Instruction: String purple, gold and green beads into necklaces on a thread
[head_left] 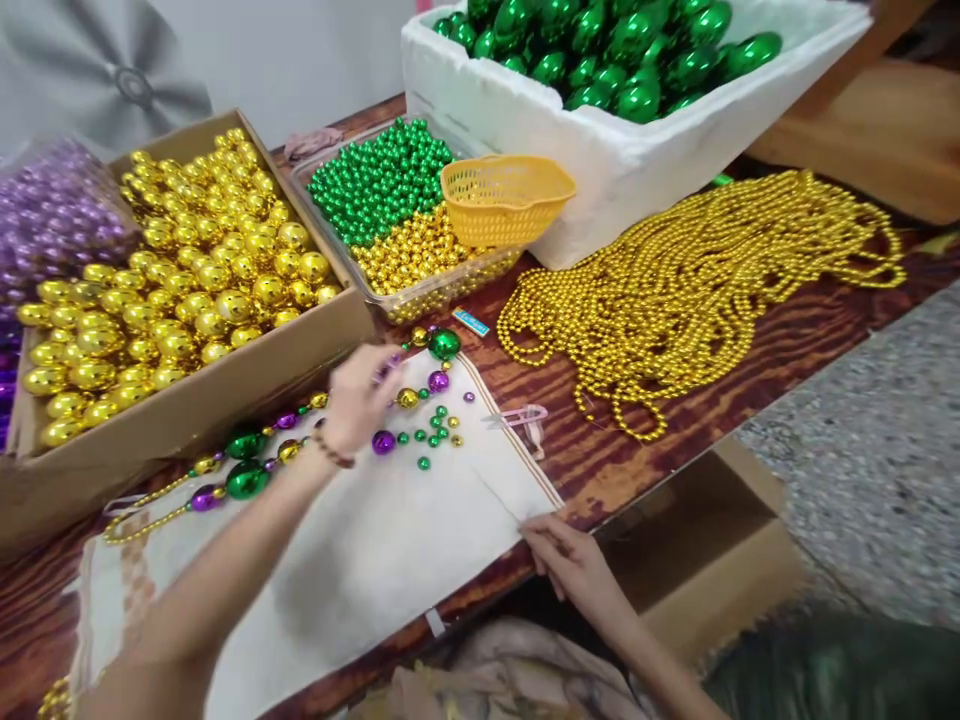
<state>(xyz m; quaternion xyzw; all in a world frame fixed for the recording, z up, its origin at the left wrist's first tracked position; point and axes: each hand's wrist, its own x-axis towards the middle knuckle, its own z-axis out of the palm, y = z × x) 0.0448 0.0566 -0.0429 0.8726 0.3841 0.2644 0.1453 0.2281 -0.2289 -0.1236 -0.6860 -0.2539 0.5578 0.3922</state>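
Head view shows the fingers of our right hand [574, 560] closed on a thin thread [499, 497] near the edge of the white cloth [390, 560]; our left hand [365, 395] is over the beaded strand [247, 479] (blurred, so we cannot tell whether its fingers grip anything), which lies on the cloth near loose green beads [433, 440], upon the wooden surface [600, 470]

Lit brightly and evenly, glinting in white points off gold balls [180, 295] and green ornaments [630, 45]. Shadowed softly on white cloth [420, 540] toward near edge of counter [712, 415]; dimmer below, inside cardboard box [720, 590]. Blurred at left hand [364, 388] and at fan [131, 85] past counter's far edge.
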